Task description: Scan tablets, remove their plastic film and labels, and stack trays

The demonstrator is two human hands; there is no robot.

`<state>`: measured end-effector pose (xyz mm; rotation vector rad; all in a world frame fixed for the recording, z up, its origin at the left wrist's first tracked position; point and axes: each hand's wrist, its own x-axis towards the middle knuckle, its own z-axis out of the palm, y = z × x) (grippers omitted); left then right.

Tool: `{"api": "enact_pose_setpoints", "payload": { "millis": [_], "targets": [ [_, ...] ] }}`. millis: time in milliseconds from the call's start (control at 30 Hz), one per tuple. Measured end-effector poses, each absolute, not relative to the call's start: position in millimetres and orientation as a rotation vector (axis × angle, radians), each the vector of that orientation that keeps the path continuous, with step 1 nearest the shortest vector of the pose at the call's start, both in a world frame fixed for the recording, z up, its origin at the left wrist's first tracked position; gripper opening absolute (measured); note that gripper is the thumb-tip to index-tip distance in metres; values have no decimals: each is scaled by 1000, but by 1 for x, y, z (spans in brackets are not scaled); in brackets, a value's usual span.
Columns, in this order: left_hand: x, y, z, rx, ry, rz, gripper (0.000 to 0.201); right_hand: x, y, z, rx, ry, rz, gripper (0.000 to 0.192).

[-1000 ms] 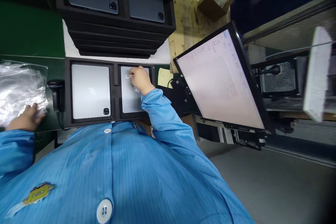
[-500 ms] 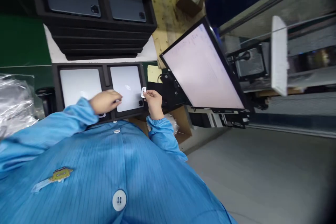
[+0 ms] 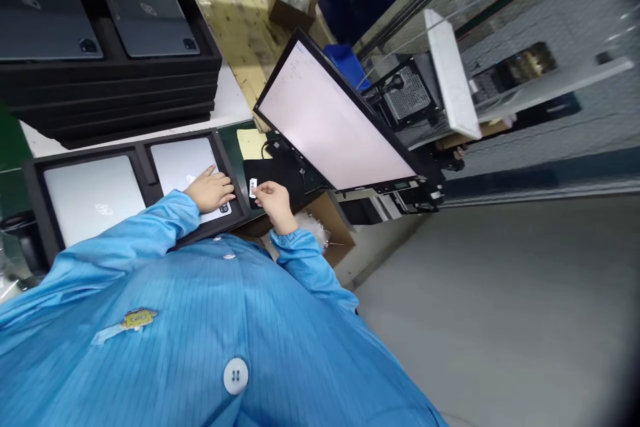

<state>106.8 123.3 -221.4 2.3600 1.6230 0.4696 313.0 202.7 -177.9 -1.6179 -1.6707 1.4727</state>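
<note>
The right hand (image 3: 273, 199) pinches a small white label strip (image 3: 253, 187) at its fingertips — held just right of the black foam tray (image 3: 145, 153). The left hand (image 3: 211, 190) lies flat, fingers spread, on the silver tablet (image 3: 183, 163) in the tray's right slot — gripping nothing

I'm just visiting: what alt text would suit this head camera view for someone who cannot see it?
A person in a blue coat rests the left hand on a silver tablet in a black tray, while the right hand pinches a small white label. A tilted monitor stands to the right.
</note>
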Motion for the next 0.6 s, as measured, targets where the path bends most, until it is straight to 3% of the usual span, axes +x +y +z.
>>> {"api": "enact_pose_setpoints", "payload": {
  "millis": [133, 300, 400, 467, 600],
  "targets": [
    [102, 129, -210, 2318, 1545, 555, 43, 278, 216, -181, -1541, -1987, 1460, 19],
    [75, 102, -189, 2204, 1538, 1017, 39, 224, 222, -182, -1325, -2351, 1315, 20],
    [58, 70, -181, 2090, 1705, 1214, 52, 200, 212, -187, -1260, -2380, 1381, 24],
    [53, 56, -177, 2020, 1818, 1216, 61, 191, 203, -189, -1280, -2269, 1537, 28],
    [56, 49, -171, 2003, 1844, 1134, 63, 193, 193, -177, -1217, -1681, 2184, 29]
  ]
}}
